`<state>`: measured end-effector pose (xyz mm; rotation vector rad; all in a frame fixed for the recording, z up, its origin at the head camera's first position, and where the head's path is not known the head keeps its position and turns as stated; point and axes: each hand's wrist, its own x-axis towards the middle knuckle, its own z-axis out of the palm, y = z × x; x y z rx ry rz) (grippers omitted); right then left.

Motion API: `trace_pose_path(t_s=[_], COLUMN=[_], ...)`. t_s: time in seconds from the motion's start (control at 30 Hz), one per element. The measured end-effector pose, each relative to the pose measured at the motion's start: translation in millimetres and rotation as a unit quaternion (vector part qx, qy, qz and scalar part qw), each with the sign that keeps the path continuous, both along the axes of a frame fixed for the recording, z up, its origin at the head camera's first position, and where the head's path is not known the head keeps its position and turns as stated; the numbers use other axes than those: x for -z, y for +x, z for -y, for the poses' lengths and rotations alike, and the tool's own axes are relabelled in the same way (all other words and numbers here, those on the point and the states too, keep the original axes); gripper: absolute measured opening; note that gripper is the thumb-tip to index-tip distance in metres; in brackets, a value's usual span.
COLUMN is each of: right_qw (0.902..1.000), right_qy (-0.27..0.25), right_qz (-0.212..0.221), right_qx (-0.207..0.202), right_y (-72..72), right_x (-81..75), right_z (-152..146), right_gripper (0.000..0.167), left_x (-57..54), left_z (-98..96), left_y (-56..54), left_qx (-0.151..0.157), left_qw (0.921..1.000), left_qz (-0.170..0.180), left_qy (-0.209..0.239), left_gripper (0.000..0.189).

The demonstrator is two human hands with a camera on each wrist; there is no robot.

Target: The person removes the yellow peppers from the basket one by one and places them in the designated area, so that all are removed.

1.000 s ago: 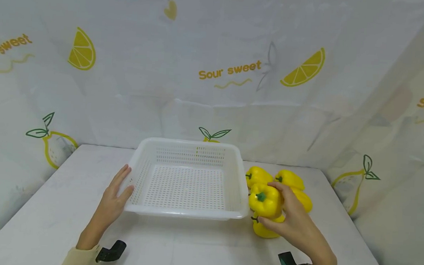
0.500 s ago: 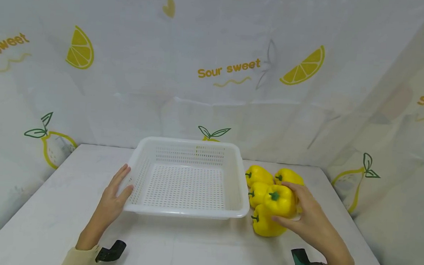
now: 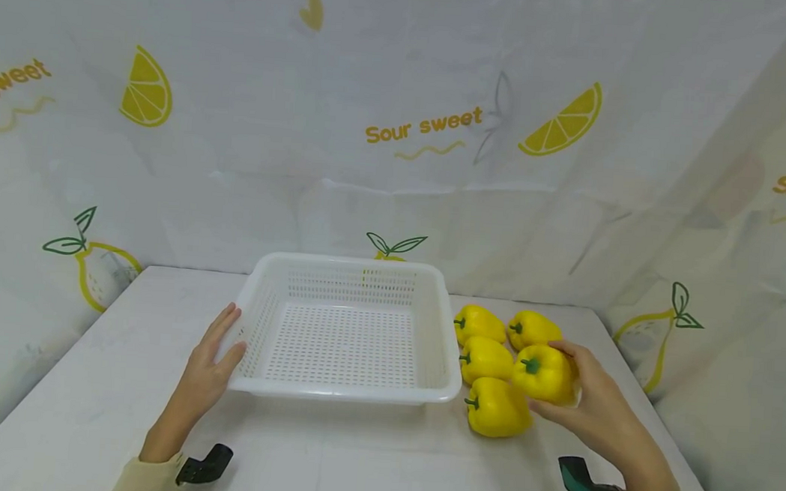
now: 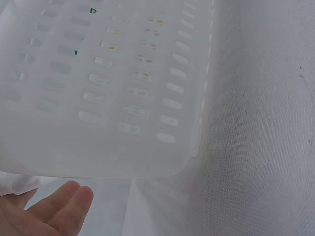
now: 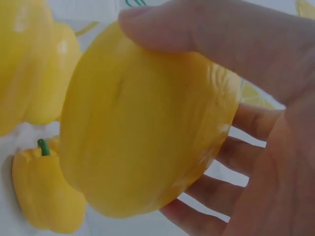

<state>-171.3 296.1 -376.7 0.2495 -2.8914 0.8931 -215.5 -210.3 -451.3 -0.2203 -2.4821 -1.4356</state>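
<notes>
A white perforated plastic basket [image 3: 343, 393] stands in the middle of the table, with nothing inside it. Against its left side rests my left hand [image 3: 206, 369], fingers straight along the outer wall and thumb near the rim. In the left wrist view, those fingertips [image 4: 84, 196] show just beyond the basket's edge. My right hand [image 3: 602, 408] grips a yellow bell pepper [image 3: 547, 374] with a green stem, thumb on one side and fingers curled round the other. It is at the right of the pepper group. The right wrist view shows this pepper [image 5: 142, 128] large and close.
Several other yellow bell peppers lie right of the basket: a front one [image 3: 499, 408], a middle one [image 3: 486, 360] and two at the back, including the back right one [image 3: 534, 329]. The white table [image 3: 366, 462] ends at a lemon-print curtain [image 3: 396, 201].
My right hand has moved right with the bell pepper, from over the middle and front peppers to their right side, uncovering them. My left hand and the basket stay in place.
</notes>
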Motion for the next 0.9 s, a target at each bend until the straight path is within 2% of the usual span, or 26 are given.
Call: trace_pose_path(t_s=[0.5, 0.9], right_qw=[0.9998, 0.9972], right_qy=[0.022, 0.034], right_qz=[-0.001, 0.065], right_qx=[-0.001, 0.015], right_y=[-2.6, -6.4], right_x=[9.7, 16.7], right_z=[-23.0, -35.6], right_gripper=[0.083, 0.085], left_x=[-0.4, 0.1], left_z=[0.4, -0.5], left_y=[-0.9, -0.3], left_qx=[-0.005, -0.006], left_qw=[0.9999, 1.0], left_qz=[-0.002, 0.001], left_qy=[-0.011, -0.006], left_gripper=[0.058, 0.058])
